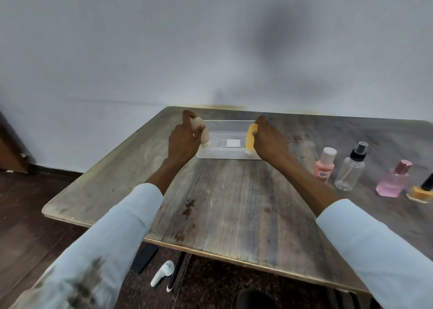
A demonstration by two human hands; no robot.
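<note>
A clear plastic tray (228,155) sits on the far middle of the wooden table (234,203). My left hand (184,142) grips a beige bottle (203,134), tilted with its white cap down, at the tray's left end. At the right end my right hand (269,139) holds a yellow-orange bottle (250,139), cap also pointing down towards the tray floor. A small white label lies in the tray's middle. Whether either bottle touches the tray floor I cannot tell.
To the right stand a pink bottle (325,164), a clear spray bottle (350,166), a pink perfume bottle (394,182) and a yellow nail polish bottle (421,190). On the floor below the table's near edge lie a dark phone (144,258) and a white device (161,273).
</note>
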